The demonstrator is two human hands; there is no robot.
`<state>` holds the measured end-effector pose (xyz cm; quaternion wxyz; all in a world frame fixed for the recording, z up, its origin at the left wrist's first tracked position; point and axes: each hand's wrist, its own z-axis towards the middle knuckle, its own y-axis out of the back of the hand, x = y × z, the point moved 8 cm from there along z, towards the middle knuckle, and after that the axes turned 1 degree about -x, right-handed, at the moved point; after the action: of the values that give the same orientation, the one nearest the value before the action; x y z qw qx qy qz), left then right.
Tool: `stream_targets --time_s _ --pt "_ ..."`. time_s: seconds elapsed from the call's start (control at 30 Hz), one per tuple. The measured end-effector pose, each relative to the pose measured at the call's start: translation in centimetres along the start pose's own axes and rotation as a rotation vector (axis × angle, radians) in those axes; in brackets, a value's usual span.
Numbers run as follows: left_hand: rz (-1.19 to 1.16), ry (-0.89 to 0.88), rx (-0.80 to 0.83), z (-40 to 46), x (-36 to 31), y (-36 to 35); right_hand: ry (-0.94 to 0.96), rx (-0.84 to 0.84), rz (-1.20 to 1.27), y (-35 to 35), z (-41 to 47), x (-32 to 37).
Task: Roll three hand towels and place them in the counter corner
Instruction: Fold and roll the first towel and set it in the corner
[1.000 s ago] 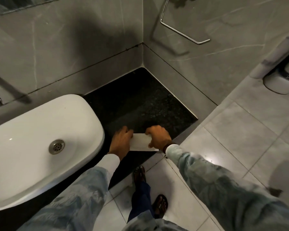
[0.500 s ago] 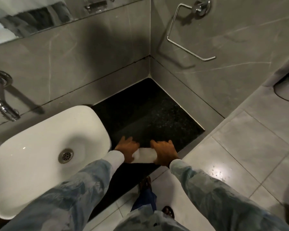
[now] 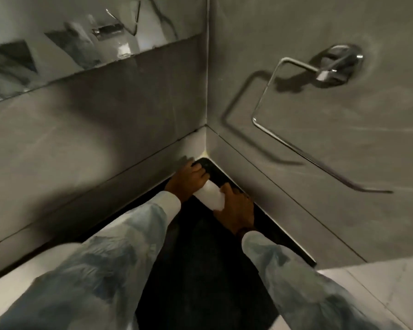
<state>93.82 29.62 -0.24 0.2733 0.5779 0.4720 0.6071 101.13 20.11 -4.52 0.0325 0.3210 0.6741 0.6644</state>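
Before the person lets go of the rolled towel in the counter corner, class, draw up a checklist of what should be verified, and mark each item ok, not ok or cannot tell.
1. Small white rolled hand towel held at both ends, by the left hand and the right hand: ok.
2. Roll is close to the corner of the dark speckled stone counter: ok.
3. Roll rests fully on the counter: cannot tell, the hands hide its underside.
4. Roll is tight, no loose tail: cannot tell, the picture is blurred.
5. Corner spot behind the roll is free of other things: ok.
6. Three towels placed: not ok, only one shows.
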Motion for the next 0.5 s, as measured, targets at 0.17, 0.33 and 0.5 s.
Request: stream_targets --time_s 0.17,0.33,0.5 --pt "0.04 -0.062 -0.13 4.4 3.5 -3.9 -0.065 -0.055 0.021 -2.2 6.9 -0.4" --pt "-0.115 0.004 0.008 7.5 5.6 -8.9 -0.131 -0.084 0.063 -4.0 8.7 -1.2" --pt "-0.253 0.026 -0.028 7.7 5.6 -8.1 -0.152 -0.049 0.051 -4.5 9.0 -1.4"
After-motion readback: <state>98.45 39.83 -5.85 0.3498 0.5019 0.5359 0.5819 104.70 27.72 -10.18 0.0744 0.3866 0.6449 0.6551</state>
